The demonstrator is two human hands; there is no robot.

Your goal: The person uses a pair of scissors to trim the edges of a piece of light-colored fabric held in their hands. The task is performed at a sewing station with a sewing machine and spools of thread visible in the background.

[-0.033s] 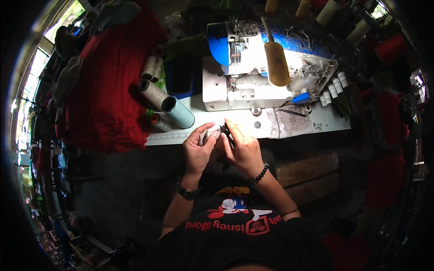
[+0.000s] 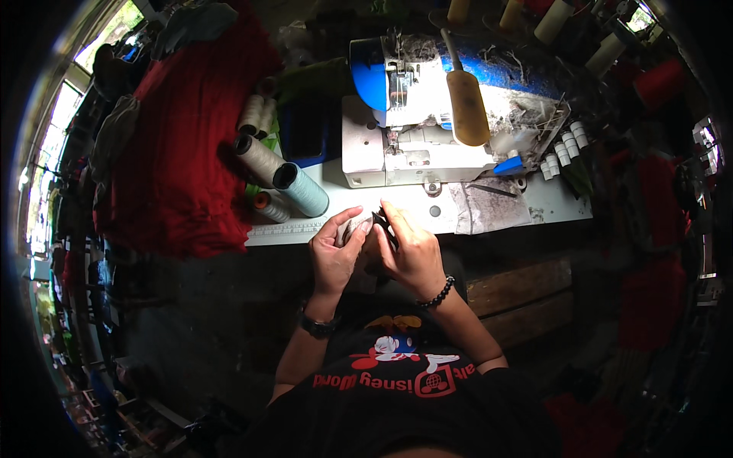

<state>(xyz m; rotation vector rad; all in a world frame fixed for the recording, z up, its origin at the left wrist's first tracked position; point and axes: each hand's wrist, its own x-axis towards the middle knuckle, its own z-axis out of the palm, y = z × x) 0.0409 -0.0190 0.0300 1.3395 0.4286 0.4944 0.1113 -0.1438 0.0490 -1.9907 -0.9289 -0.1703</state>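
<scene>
My left hand (image 2: pixel 334 258) and my right hand (image 2: pixel 412 253) meet just in front of the table's near edge. The left pinches a small pale piece of fabric (image 2: pixel 353 227) between thumb and fingers. The right grips a small dark tool (image 2: pixel 385 223), maybe thread snips, with its tip against the fabric. There is a dark watch on my left wrist and a bead bracelet on the right. Right behind the hands, a white and blue sewing machine (image 2: pixel 412 145) stands on the white table (image 2: pixel 550 204).
Several thread cones (image 2: pixel 300 191) lie left of the machine, next to a big pile of red cloth (image 2: pixel 179 153). A ruler strip (image 2: pixel 284 231) runs along the table edge. White spools (image 2: pixel 569 145) sit at the right. A wooden plank (image 2: pixel 519 288) lies below.
</scene>
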